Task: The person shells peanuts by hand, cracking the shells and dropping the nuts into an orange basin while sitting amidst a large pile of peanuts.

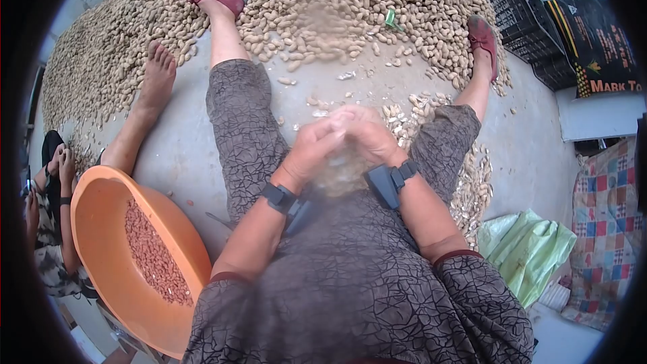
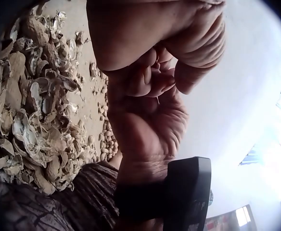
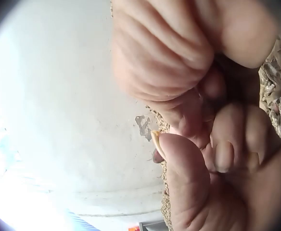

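My left hand (image 1: 315, 147) and right hand (image 1: 372, 136) meet over my lap in the head view, fingertips together and slightly blurred. In the left wrist view, the left hand (image 2: 155, 36) curls its fingers above the cupped right hand (image 2: 150, 127). The right wrist view has the right hand (image 3: 167, 53) bent over the left hand (image 3: 193, 178), whose thumb (image 3: 184, 161) points up toward it. I cannot tell what lies between the fingers, as they cover it. Cracked peanut shells (image 2: 39, 106) are heaped below the hands.
A wide bank of unshelled peanuts (image 1: 323, 0) spreads beyond my feet. An orange tub (image 1: 101, 229) with reddish peanut kernels (image 1: 155, 253) stands at left, near another person's hand (image 1: 66, 165). At right are a black crate (image 1: 519, 20), a printed sack (image 1: 596, 44) and a green bag (image 1: 529, 253).
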Available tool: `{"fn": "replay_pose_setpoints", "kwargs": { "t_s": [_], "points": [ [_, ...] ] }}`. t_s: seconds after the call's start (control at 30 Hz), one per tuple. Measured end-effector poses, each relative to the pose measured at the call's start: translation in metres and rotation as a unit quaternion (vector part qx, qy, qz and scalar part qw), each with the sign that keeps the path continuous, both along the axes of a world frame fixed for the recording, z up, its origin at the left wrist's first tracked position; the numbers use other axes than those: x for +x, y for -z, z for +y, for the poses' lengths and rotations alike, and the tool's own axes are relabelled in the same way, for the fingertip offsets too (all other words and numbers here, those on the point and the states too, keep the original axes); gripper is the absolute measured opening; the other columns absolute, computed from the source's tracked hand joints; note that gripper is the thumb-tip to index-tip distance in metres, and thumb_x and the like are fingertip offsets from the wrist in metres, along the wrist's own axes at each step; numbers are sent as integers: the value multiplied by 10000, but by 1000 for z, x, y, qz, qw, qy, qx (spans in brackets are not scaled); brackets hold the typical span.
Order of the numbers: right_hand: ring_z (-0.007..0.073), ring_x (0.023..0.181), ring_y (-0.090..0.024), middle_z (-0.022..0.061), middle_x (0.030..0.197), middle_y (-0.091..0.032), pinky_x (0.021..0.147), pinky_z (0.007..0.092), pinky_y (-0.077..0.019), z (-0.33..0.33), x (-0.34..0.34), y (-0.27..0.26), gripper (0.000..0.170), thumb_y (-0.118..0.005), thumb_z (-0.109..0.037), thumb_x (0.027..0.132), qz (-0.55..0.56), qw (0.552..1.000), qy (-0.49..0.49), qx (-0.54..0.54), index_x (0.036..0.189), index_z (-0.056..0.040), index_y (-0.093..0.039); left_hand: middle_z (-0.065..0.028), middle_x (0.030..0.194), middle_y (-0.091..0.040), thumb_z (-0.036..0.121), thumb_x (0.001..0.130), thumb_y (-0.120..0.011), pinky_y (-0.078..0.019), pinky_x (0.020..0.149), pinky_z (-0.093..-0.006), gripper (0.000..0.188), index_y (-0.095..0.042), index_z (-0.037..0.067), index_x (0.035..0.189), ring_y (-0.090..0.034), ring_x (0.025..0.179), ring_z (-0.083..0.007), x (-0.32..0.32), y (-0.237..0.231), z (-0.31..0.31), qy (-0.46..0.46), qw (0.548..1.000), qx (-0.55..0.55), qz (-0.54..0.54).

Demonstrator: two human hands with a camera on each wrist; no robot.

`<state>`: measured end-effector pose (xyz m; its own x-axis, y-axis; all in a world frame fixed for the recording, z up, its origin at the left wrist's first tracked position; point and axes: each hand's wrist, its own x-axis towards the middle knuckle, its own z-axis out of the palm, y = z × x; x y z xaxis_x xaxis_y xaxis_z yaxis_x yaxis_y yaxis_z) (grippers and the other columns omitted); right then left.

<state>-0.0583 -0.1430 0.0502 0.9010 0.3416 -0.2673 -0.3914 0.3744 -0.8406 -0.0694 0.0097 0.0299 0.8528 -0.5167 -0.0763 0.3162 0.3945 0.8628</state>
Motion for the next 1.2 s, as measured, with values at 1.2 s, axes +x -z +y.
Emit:
{"fn": "replay_pose_setpoints", "kwargs": {
  "t_s": [1.2],
  "points": [
    [142, 749, -621, 89, 872, -647, 694, 253, -505, -2, -4, -3, 257, -639, -131, 828, -18, 998, -54, 35, 1001, 57, -615, 80, 749, -497, 121, 896, -543, -271, 513, -153, 450, -460, -50, 1305, -348, 568, 11, 1, -11, 7, 13, 998, 47, -28]
  ]
}}
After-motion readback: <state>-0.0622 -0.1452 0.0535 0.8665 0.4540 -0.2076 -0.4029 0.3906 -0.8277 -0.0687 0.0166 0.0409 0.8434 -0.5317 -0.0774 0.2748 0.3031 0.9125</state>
